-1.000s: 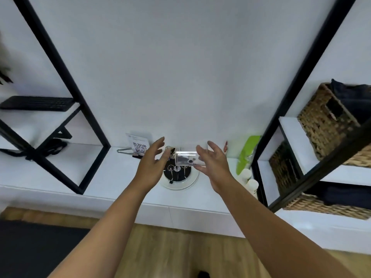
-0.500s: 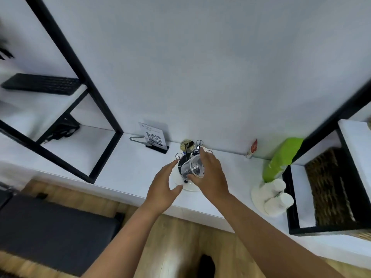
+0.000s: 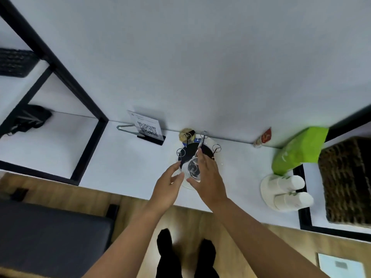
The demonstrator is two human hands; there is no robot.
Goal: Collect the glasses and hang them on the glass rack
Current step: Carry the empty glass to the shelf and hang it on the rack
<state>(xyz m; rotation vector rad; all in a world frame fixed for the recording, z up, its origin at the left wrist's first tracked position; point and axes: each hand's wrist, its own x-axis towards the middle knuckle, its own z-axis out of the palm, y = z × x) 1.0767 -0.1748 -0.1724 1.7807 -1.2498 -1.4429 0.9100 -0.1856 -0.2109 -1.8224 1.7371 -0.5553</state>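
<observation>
A clear glass (image 3: 192, 169) is upside down over the front of the glass rack (image 3: 208, 150), a round white base with a black centre and wire prongs ending in loops. My right hand (image 3: 208, 180) is shut on this glass, thumb beneath and fingers along its right side. Just to the left, my left hand (image 3: 167, 186) is open with its fingertips close to the glass. Another glass (image 3: 186, 134) with a yellowish tint hangs on a back prong near the wall. The prong under the held glass is hidden.
The rack stands on a white counter (image 3: 128, 165) against the wall. A QR-code card (image 3: 146, 128) is to the left; to the right are a small red packet (image 3: 263, 138), a green pouch (image 3: 299, 149), white cups (image 3: 289, 192) and a wicker basket (image 3: 345, 181). A black shelf frame (image 3: 88, 141) rises at the left.
The view has tilted down and closer to the counter. My right hand has turned the glass mouth-down and lowered it onto the front of the rack; my left hand stays beside it.
</observation>
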